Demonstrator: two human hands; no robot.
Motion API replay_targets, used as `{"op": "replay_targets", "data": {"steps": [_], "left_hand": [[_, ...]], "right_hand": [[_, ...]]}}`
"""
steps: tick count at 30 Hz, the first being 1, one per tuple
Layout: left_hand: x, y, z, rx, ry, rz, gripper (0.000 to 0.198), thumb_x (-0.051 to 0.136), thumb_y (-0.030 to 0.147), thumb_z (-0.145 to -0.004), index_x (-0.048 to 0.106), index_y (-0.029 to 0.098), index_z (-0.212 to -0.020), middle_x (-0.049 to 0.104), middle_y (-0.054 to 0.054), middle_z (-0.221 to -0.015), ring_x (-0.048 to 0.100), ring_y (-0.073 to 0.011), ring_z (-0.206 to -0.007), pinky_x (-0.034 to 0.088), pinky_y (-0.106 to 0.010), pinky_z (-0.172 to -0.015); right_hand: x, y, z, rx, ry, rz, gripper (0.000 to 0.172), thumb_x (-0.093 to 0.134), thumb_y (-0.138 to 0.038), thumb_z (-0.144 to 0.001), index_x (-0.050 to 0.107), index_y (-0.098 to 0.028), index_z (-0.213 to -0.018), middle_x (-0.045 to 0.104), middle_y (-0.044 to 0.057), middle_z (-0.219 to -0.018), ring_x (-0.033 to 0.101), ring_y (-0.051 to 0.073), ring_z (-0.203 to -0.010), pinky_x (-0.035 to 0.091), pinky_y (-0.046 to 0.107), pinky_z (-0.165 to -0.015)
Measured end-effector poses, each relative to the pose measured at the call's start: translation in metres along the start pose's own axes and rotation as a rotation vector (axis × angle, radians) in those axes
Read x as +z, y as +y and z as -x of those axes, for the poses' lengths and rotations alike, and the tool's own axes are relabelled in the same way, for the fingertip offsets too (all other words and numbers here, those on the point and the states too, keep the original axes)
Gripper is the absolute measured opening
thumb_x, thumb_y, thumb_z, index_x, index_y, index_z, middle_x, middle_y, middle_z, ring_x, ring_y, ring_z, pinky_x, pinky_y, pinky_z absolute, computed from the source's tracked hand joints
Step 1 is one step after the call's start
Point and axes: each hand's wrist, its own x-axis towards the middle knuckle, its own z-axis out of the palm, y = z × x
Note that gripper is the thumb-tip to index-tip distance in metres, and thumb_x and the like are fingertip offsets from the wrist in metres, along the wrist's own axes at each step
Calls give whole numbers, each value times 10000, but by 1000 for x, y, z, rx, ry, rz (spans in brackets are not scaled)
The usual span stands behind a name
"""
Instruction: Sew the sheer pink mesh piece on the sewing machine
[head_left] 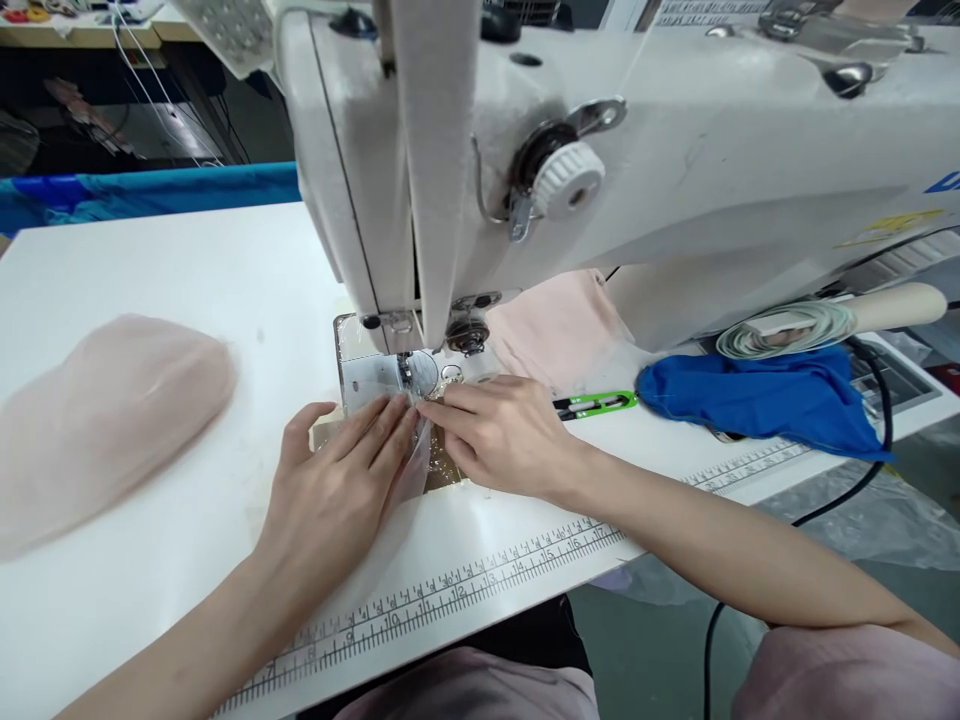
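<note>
At the needle plate of a white sewing machine (645, 150), a piece of sheer pale fabric (411, 478) lies under my hands. My left hand (330, 490) rests flat on it, fingers stretched toward the presser foot (406, 372) and thumb apart. From the right, my right hand (506, 435) pinches the fabric's edge between thumb and index finger, just in front of the foot. The two hands' fingertips nearly meet. My left fingers cover part of the fabric, so its full outline is hidden.
A sheer pink fabric piece (120, 410) lies on the white table at left. Behind my right hand are folded pink fabric (559, 325) and green thread snips (600, 403). Blue cloth (757, 400) and a coil of pale cord (784, 330) lie at right. A printed ruler (457, 593) follows the front edge.
</note>
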Motion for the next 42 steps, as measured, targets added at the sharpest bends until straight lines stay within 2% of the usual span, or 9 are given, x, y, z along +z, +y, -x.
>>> {"op": "replay_targets", "data": {"steps": [5, 10, 14, 20, 25, 31, 42], "left_hand": [[0, -3, -3, -5, -21, 53, 390, 464, 192, -973, 509, 214, -1361, 614, -103, -1315, 627, -295, -1162, 315, -567, -1061], [2, -7, -8, -43, -44, 90, 391, 443, 213, -983, 502, 254, -1367, 619, -94, -1309, 617, -300, -1178, 293, -610, -1090], [4, -8, -11, -33, -44, 69, 373, 409, 221, -999, 498, 246, -1360, 617, -98, -1306, 614, -287, -1185, 269, -609, -1100], [6, -10, -10, -20, -19, 40, 359, 437, 228, -995, 510, 206, -1345, 629, -109, -1296, 628, -282, -1164, 254, -575, -1115], [9, -10, -8, -29, -36, 39, 386, 424, 238, -1002, 467, 228, -1385, 610, -101, -1322, 612, -275, -1190, 238, -578, -1123], [8, -8, -7, -71, -35, 92, 383, 419, 256, -1005, 484, 264, -1382, 622, -87, -1313, 605, -276, -1199, 247, -580, -1130], [10, -14, -10, -23, -22, 65, 328, 440, 262, -998, 554, 186, -1296, 620, -123, -1307, 602, -273, -1202, 249, -569, -1136]], "right_hand": [[1, -2, 0, 31, -65, 43, 332, 428, -110, -857, 706, -124, -1039, 730, 52, -909, 617, 151, -692, 351, 313, -562], [2, 0, -1, 45, -82, 78, 318, 427, -117, -882, 698, -122, -1048, 721, 44, -896, 590, 146, -667, 304, 325, -536], [2, 0, -3, 70, -115, 82, 341, 422, -102, -891, 673, -114, -1120, 727, 55, -957, 582, 139, -677, 289, 323, -536], [3, 1, -4, 77, -137, 72, 320, 429, -100, -893, 673, -111, -1099, 730, 66, -978, 594, 143, -710, 300, 322, -548], [4, 1, -2, 55, -104, 94, 303, 441, -87, -886, 675, -111, -1077, 728, 66, -1000, 596, 145, -719, 317, 322, -555], [5, 1, -1, 48, -76, 108, 293, 456, -82, -874, 688, -114, -1050, 722, 56, -966, 581, 144, -703, 309, 324, -547], [4, 1, -4, 73, -109, 142, 347, 443, -97, -880, 670, -108, -1143, 714, 55, -907, 563, 141, -669, 270, 324, -522]]}}
